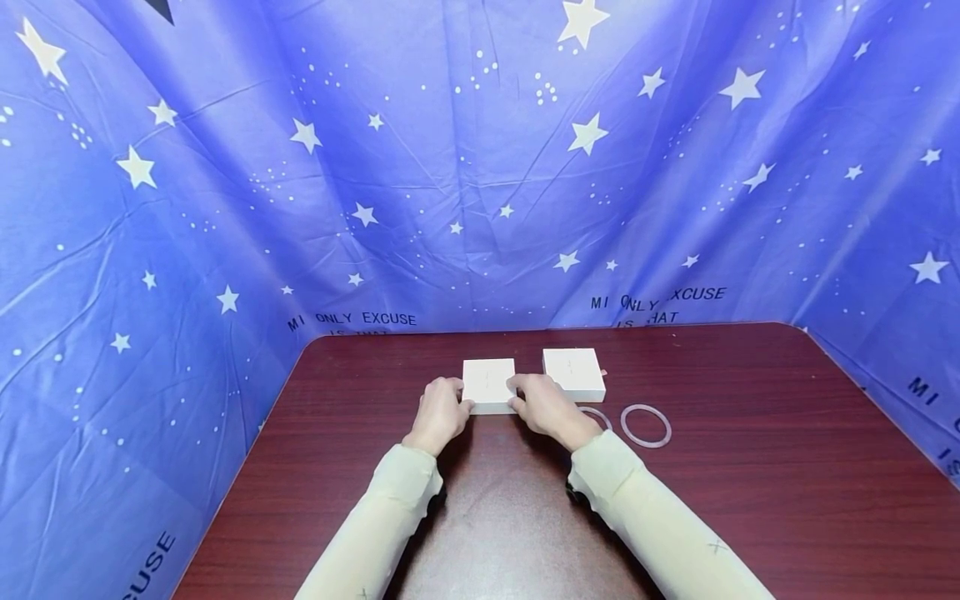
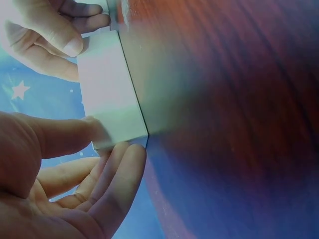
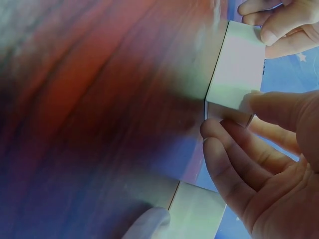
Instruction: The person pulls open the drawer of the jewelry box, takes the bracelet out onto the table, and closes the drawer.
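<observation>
A flat white box (image 1: 489, 385) lies on the table between the two hands. My left hand (image 1: 438, 413) grips its left end, with the thumb on the front edge and the fingers against the side, as the left wrist view shows on the box (image 2: 110, 89). My right hand (image 1: 549, 407) holds the right end in the same way, its thumb on the near face of the box (image 3: 237, 67) in the right wrist view. Faint print marks the lid. Whatever is inside the box is hidden.
A second white box (image 1: 574, 373) lies to the right, with a small tab at its right side. In front of it are two pale rings: one whole ring (image 1: 624, 432) and another ring (image 1: 604, 417) partly behind the right wrist. A starry blue curtain (image 1: 465, 167) surrounds the dark red table (image 1: 360, 375).
</observation>
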`<state>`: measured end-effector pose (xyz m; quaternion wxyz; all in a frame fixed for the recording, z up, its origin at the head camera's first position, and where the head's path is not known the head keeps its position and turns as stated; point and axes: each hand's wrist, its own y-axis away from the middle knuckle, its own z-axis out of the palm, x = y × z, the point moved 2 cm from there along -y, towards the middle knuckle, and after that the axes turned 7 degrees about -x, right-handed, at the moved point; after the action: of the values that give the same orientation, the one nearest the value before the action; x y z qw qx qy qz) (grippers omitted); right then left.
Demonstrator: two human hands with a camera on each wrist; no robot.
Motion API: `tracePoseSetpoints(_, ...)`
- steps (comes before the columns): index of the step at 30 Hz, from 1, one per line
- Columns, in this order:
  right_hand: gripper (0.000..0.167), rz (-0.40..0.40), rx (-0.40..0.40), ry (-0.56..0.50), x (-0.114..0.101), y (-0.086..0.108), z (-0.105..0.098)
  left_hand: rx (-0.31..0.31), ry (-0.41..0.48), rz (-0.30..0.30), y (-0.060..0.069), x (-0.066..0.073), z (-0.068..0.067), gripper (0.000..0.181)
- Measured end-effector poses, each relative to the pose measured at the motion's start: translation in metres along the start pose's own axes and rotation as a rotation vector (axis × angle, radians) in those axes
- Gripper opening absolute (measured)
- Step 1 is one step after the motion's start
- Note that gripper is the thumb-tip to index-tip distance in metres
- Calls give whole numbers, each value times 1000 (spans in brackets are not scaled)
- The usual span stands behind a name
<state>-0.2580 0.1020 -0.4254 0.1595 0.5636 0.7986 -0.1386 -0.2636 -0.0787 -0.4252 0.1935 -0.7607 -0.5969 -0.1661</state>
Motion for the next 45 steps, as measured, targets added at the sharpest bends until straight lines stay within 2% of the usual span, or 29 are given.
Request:
tracePoseSetpoints(6, 7, 11, -1, 11, 2, -4, 0, -6, 7, -8, -3, -1, 1, 13)
tracePoseSetpoints(13, 19, 53, -18, -1, 4, -8, 1, -7, 21, -27, -6, -2, 2, 18)
tracePoseSetpoints(17, 16, 49, -19, -5, 4, -9, 0, -13, 30, -28, -8, -3, 3, 26)
tracePoseSetpoints(22, 6, 49, -24, 0, 3, -11, -2, -15, 25, -16, -11, -4, 3, 26)
tracePoseSetpoints(27, 15, 53, -27, 8, 2, -12, -2, -9, 30, -11, -13, -5, 3, 20)
tracePoseSetpoints(34, 5, 77, -37, 9, 2, -15, -1, -8, 20, -24, -14, -6, 3, 22)
tracePoseSetpoints(38, 10, 82, -33, 13, 3, -16, -1, -9, 19, -27, -15, -5, 3, 22)
tracePoseSetpoints(42, 7, 77, -22, 9, 3, -13, -2, -6, 39, -3, -14, -6, 3, 25)
tracePoseSetpoints(45, 12, 71, 5, -9, 2, -10, -7, -3, 60, 27, -13, -8, 2, 31)
